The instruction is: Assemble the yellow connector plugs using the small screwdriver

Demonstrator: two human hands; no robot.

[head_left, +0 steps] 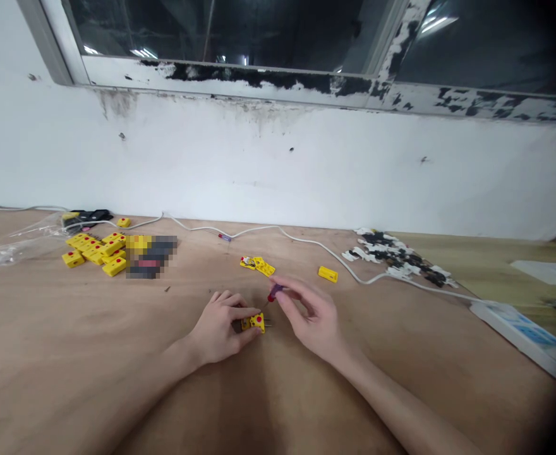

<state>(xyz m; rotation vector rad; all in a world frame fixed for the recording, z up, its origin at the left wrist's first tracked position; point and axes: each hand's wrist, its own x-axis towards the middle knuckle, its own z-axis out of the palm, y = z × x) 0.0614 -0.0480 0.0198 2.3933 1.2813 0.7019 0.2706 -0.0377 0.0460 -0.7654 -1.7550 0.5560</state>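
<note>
**Wooden tabletop (69, 373), cluttered edges**

I see a white power strip (519, 332) right, a black-and-white heap (396, 256) behind it, yellow blocks (93, 249) far left. Central, my left hand (221, 325) pinches a yellow plug (258, 322); my right hand (313, 316) grips a small screwdriver (275, 291), open yellow casing (265, 266) just beyond.

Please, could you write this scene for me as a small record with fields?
left hand: steadies a yellow unit with a red dot
right hand: holds a small screwdriver close to the unit
ahead of the hands: open yellow pieces, a yellow block
far left: yellow units in a heap
right side: a pile of black and white pieces
surface: wooden table
</note>
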